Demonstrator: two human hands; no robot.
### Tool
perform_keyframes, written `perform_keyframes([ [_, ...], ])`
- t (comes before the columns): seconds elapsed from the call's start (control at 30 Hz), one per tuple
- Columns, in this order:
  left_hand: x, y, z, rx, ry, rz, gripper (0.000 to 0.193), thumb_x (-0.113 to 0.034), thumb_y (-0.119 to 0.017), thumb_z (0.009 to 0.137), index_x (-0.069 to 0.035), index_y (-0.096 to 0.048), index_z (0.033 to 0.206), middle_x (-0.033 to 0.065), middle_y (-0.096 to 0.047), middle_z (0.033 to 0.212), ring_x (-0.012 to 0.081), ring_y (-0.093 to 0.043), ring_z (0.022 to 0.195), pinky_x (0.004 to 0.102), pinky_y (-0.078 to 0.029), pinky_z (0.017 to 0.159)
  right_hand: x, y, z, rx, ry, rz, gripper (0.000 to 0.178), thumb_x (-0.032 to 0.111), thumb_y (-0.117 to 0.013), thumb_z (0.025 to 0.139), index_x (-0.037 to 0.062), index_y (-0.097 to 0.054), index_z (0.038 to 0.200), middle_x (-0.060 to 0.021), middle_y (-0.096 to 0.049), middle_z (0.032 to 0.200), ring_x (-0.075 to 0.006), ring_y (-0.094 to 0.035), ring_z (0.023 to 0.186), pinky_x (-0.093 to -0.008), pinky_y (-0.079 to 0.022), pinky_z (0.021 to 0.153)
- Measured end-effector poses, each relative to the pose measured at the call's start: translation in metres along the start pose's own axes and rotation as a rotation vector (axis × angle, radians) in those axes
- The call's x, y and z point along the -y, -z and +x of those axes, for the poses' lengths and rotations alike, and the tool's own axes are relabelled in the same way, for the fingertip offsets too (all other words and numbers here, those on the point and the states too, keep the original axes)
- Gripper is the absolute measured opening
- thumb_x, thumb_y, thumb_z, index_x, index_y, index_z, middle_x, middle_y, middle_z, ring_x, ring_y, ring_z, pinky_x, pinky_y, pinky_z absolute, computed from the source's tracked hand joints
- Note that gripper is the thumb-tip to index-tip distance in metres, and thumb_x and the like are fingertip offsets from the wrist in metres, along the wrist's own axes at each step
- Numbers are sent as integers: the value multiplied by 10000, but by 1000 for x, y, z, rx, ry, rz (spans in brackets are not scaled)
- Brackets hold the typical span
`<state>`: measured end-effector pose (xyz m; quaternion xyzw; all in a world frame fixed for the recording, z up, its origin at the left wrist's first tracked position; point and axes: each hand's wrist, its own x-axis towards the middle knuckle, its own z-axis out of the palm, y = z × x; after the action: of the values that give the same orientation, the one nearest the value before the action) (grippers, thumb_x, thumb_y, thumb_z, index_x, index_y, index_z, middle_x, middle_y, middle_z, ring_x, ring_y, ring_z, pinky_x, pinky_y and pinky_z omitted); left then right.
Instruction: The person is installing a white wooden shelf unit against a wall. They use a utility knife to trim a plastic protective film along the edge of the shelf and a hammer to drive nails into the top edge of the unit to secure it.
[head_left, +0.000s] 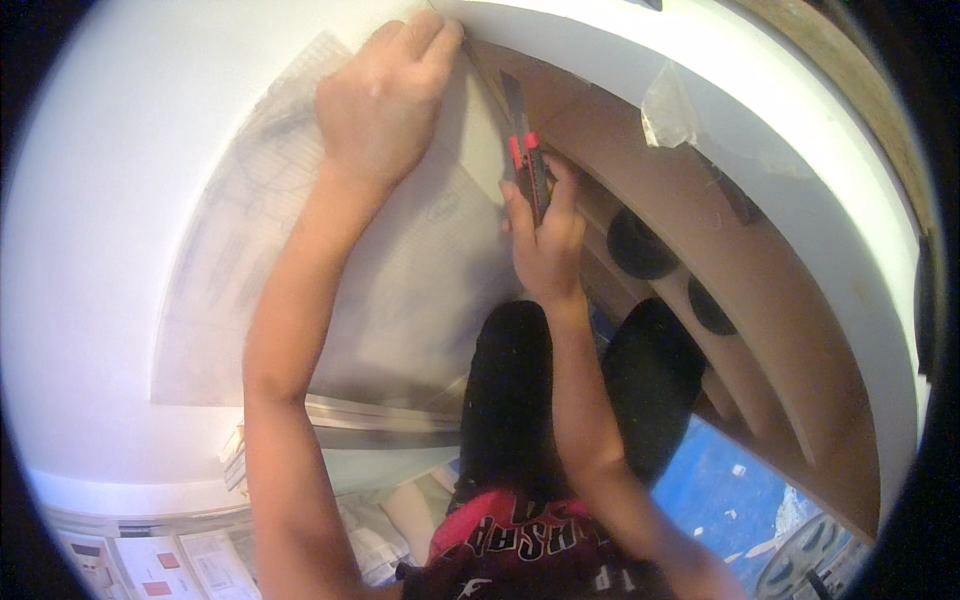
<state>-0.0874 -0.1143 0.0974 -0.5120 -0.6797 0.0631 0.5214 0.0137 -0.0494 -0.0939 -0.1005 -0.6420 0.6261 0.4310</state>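
Note:
My right hand grips a red and black utility knife. Its blade is extended and points up along the seam beside a brown panel. My left hand is raised higher, fingers curled closed against the top corner where the pale wall meets the curved white edge. What those fingers pinch, if anything, is hidden. Below and between both hands spreads a large translucent sheet with faint printed lines, lying against the white surface.
A curved white rim arches over the right side, with a torn bit of clear film on it. Brown boards below carry dark round shapes. Stacked boards lie at lower left. A speckled blue covering is at lower right.

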Motion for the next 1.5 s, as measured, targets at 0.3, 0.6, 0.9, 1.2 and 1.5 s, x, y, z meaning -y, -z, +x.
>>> perform_keyframes([
  [0.3, 14, 6, 2, -57, -45, 113, 297, -122, -651, 785, -76, -678, 1078, 14, -622, 911, 153, -679, 786, 313, -548, 530, 27, -12, 10, 17, -3, -2, 462, 139, -685, 972, 1, -460, 1352, -275, -689, 1039, -449, -716, 873, -492, -559, 738],
  [0.6, 15, 8, 8, 13, 58, 116, 285, -67, -646, 793, -71, -667, 1077, 46, -637, 950, 217, -695, 809, 347, -567, 601, 44, -21, 34, -61, 343, -193, 481, 130, -671, 987, -41, -488, 1397, -285, -685, 1103, -439, -701, 952, -464, -559, 791],
  [0.9, 14, 10, 14, 48, 52, -52, 394, 42, -636, 778, -49, -682, 1158, 100, -691, 1099, 316, -711, 914, 408, -585, 782, 43, -22, 45, -77, 325, -103, 455, 144, -650, 1000, -56, -508, 1383, -294, -679, 1052, -455, -690, 933, -466, -559, 763],
  [1.2, 19, 9, 6, 0, 13, -75, 371, 9, -641, 758, -30, -668, 1126, 101, -647, 988, 292, -696, 847, 386, -586, 680, 42, -38, 42, -170, 331, -340, 425, 144, -679, 971, -10, -548, 1345, -237, -675, 926, -433, -691, 792, -470, -553, 687],
  [1.5, 12, 10, 4, 12, -6, -95, 352, -3, -644, 786, -25, -645, 1138, 112, -634, 988, 294, -701, 827, 393, -591, 677, 27, -50, 49, -300, 398, -187, 329, 111, -701, 953, -23, -622, 1243, -266, -691, 908, -411, -707, 793, -451, -560, 655],
])
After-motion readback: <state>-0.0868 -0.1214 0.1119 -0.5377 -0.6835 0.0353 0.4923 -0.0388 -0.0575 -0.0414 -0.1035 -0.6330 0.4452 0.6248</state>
